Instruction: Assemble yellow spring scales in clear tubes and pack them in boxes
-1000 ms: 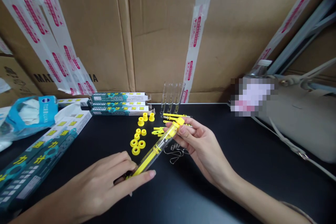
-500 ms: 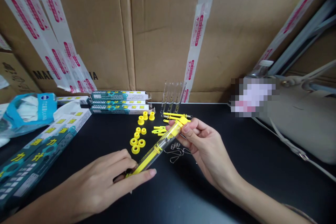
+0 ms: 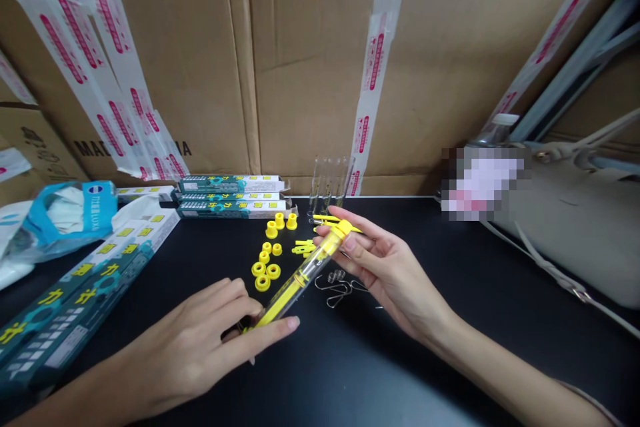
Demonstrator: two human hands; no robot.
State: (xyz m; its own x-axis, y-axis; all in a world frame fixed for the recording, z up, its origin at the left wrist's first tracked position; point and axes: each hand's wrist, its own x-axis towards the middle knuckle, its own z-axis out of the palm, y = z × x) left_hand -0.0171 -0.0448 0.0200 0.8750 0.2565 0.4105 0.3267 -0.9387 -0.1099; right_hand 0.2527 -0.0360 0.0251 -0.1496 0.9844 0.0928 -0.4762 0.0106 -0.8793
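Both my hands hold a clear plastic tube point(image 3: 300, 279) with a yellow rod inside and a yellow cap at its far end. My left hand point(image 3: 195, 323) wraps the near end, which its fingers partly hide. My right hand point(image 3: 390, 273) pinches the capped end between its fingers and thumb. Just left of the tube lie several yellow plastic rings and cups point(image 3: 267, 260). Yellow plastic pieces point(image 3: 304, 249) lie close to the tube's far end. Bent wire clips and a small spring point(image 3: 335, 290) rest under my right hand.
Glass tubes point(image 3: 327, 183) stand at the back edge of the black tabletop point(image 3: 440, 347). Teal-and-white boxes point(image 3: 230, 197) are stacked behind the parts, and a long box point(image 3: 80, 300) lies at left. A blue bag point(image 3: 65, 220) sits far left, a beige bag point(image 3: 575, 227) right.
My right hand has risen slightly and now covers more of the long yellow pieces at the back. The tube stays in both hands, and the view has shifted slightly.
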